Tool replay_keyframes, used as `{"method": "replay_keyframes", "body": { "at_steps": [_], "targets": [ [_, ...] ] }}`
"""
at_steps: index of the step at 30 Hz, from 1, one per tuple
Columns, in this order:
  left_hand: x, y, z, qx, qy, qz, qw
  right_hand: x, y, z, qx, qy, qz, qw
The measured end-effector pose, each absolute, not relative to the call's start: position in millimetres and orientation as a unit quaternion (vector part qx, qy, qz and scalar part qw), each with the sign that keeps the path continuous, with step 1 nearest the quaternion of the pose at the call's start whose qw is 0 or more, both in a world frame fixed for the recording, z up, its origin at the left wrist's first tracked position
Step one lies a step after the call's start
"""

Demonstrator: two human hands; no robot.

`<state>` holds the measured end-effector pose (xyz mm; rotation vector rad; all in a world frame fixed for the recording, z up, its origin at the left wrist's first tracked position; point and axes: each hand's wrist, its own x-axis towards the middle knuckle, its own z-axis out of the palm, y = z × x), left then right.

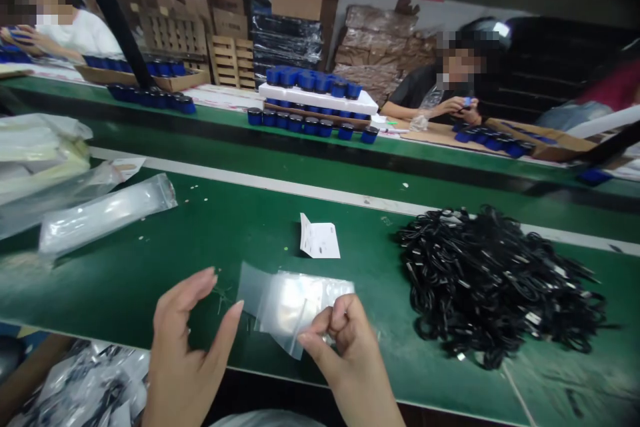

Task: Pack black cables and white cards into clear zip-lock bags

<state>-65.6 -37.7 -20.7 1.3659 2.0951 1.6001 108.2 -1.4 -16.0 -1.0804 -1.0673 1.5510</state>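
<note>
Several clear plastic bags [287, 300] lie in a small fanned stack near the front edge of the green table. My right hand [340, 333] pinches the lower right part of these bags between thumb and curled fingers. To the left of them my left hand [193, 333] is raised with thumb and fingers spread apart, holding nothing. A folded white paper leaflet [321, 240] stands partly open just beyond the bags. On the right sits a large tangled pile of black cables [490, 280].
Plastic packages [110, 213] lie at the left. Below the left edge is a heap of bagged items [90, 387]. Across the green table [240, 213], blue black-topped jars [310, 125] line a ledge beside a white tray [320, 99]. Two people work there, at left and right.
</note>
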Motion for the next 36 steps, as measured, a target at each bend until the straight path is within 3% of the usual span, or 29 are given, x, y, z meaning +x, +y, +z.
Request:
{"method": "replay_keyframes", "body": {
  "at_steps": [2,4,8,12,20,25,31,36],
  "targets": [
    [-64,-40,-15,0.552,0.683,0.474,0.066,105,1,-18,-0.433,-0.446,0.637,0.456],
    [-55,-42,-8,0.615,0.650,0.419,0.156,101,2,-20,-0.426,-0.471,0.629,0.448],
    [-35,-39,-1,0.527,0.663,0.430,0.312,94,3,-20,-0.436,-0.532,0.578,0.440],
    [-32,-33,1,0.469,0.679,0.428,0.369,95,6,-18,-0.447,-0.562,0.575,0.392],
    [-42,-26,2,0.549,0.672,0.352,0.351,100,6,-19,-0.453,-0.635,0.532,0.331],
    [-47,-26,-6,0.634,0.642,0.327,0.282,100,2,-28,-0.464,-0.719,0.375,0.357],
    [-38,-23,-22,0.605,0.659,0.389,0.220,94,7,-30,-0.424,-0.834,0.158,0.315],
    [-42,-12,-25,0.663,0.637,0.336,0.204,88,12,-29,-0.433,-0.844,0.085,0.304]
  ]
}}
